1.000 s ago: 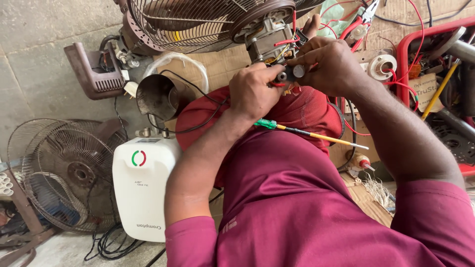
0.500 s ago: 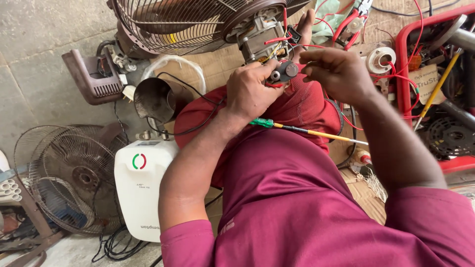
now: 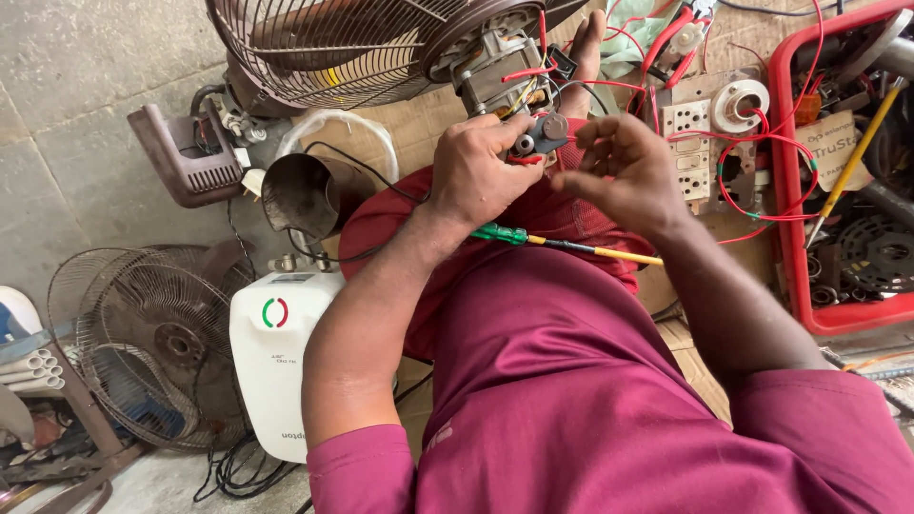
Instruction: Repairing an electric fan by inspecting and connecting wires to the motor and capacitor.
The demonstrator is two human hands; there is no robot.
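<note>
Dark switch part (image 3: 545, 133): you now hold it against the fan motor (image 3: 495, 71).
Left hand (image 3: 486, 171): your grip clamps it.
Right hand (image 3: 619, 171): has let go, fingers loosely curled beside it.
Screwdriver (image 3: 562, 244): rests on your lap.

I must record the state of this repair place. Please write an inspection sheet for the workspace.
Surface: cardboard laid on a concrete floor.
Job's things: fan motor behind the fan grille; left hand grips a small dark part at it.
Clutter: screwdriver on the lap, metal pot, white appliance, second fan, red crate of parts.
Grippers: right hand open, fingers curled beside the part.
Cables: red wires over a switch board.
Surroundings: nothing seen.
</note>
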